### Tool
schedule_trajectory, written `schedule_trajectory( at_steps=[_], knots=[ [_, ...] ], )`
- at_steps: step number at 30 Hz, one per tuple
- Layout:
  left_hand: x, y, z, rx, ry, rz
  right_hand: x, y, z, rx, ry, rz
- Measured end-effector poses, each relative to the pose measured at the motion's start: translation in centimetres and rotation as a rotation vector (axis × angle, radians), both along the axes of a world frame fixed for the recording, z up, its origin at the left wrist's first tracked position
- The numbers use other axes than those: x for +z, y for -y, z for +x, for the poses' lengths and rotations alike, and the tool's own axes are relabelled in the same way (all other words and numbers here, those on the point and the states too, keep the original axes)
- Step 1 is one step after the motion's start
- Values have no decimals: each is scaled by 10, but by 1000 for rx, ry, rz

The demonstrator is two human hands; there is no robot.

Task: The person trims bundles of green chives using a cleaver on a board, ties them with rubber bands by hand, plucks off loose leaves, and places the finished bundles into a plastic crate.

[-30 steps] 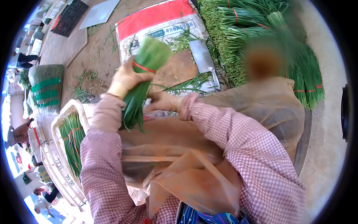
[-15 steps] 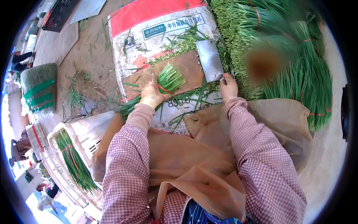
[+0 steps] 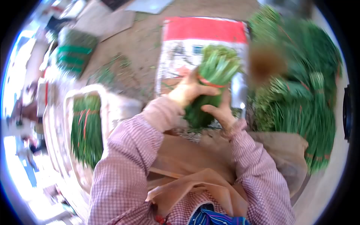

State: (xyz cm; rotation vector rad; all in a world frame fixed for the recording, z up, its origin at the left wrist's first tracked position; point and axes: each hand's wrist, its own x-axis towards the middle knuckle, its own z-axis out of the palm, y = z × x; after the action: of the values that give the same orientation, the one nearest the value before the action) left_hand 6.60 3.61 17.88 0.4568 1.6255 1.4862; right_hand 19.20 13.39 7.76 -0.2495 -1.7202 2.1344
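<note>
A thick bundle of green chives, tied with a red band, is raised in front of me with its pale cut ends pointing away. My left hand is closed round its left side, thumb across the front near the band. From the right, my right hand grips the lower part; its fingers are partly hidden behind the leaves. The cleaver, blurred, lies just beyond my right hand on the printed feed sack. The brown cutting board is mostly covered by the hands and the bundle.
Piled chive bundles line the right side. A white crate at left holds a red-banded chive bundle. Behind it sits a wrapped bale with green tape. Leaf scraps litter the floor. People blur at far left.
My right hand has let go of the cleaver handle and taken hold of the chives. The bundle has been lifted off the board. My view has turned, shifting the scene.
</note>
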Motion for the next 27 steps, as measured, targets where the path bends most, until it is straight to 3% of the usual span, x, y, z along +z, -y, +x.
schedule_trajectory(
  at_steps=[2, 7, 9, 12, 15, 18, 20, 22, 25, 27],
  knots=[
    [27, 6, 12, 101, 71, 143, 24, 6, 14, 194, 117, -354],
    [75, 43, 18, 207, -83, 409, 78, 35, 33, 309, 100, -212],
    [111, 83, 8, 254, -35, 332, 124, 65, 31, 394, 53, -156],
    [161, 167, -11, 304, -209, 176, 148, 94, 17, 506, -25, -3],
    [209, 266, -30, 363, -411, -127, 142, 93, 5, 513, -28, 63],
    [243, 359, -47, 362, -546, -583, 120, 68, 4, 564, 216, -96],
    [242, 399, -55, 297, -567, -889, 92, 63, 12, 541, 546, -64],
    [222, 416, -59, 228, -555, -1065, 69, 73, 23, 513, 681, -17],
    [157, 397, -58, 222, -566, -1099, 22, 80, 45, 599, 774, 6],
    [101, 378, -57, 312, -608, -1057, -5, 86, 61, 675, 804, 189]
  ],
)
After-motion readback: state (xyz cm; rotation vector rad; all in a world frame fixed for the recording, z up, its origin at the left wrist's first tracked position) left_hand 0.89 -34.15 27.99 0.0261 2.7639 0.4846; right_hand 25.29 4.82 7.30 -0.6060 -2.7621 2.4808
